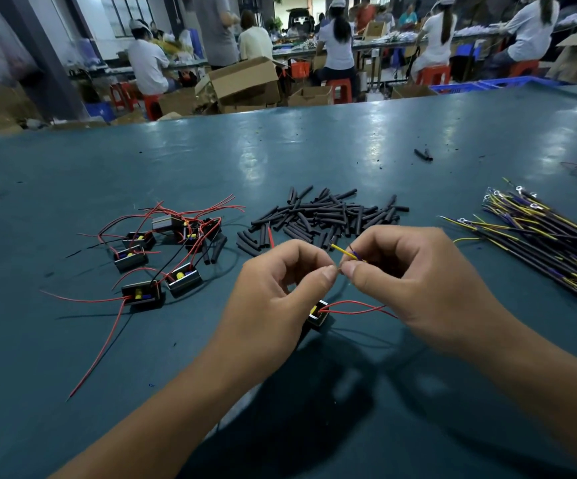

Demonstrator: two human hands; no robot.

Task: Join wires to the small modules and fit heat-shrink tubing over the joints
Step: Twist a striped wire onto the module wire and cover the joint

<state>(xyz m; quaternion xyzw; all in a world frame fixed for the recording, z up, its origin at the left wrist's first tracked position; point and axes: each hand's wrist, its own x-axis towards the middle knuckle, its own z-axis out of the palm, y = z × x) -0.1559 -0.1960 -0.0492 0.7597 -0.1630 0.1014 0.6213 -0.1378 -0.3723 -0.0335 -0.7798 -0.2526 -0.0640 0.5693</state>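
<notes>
Over the dull blue-green counter (72,340) both hands meet thumb to thumb; the left hand (273,292) has its fingers curled, thumb and forefinger pinching something too fine to make out at the meeting point; the right hand (414,281) is likewise curled, pinching the thin yellow wire with a purple stripe (344,251), whose free end pokes up and away from the fingertips. Just below the hands a small black box-shaped module with a yellow part inside (317,315) sits at or just above the counter, partly hidden by the left hand; its thin red leads (359,305) loop off toward the right wrist. By my reading the joint in hand is being twisted, a module lead to the yellow wire, though the contact itself is hidden; no sleeve shows over it yet.

As to progress: the cluster of black modules with red and black leads (162,257) lies to the left, well apart from the hands; whether those are finished or waiting I cannot tell, though a few black tube lengths lie among them. The heap of short black heat-shrink tubes (321,219) beyond the hands is large; the bundle of yellow-and-purple wires with ring terminals (542,236) to the right is thick; so much stock suggests plenty of joints remain. For this piece, the twist must be completed and a tube slid over it.
</notes>
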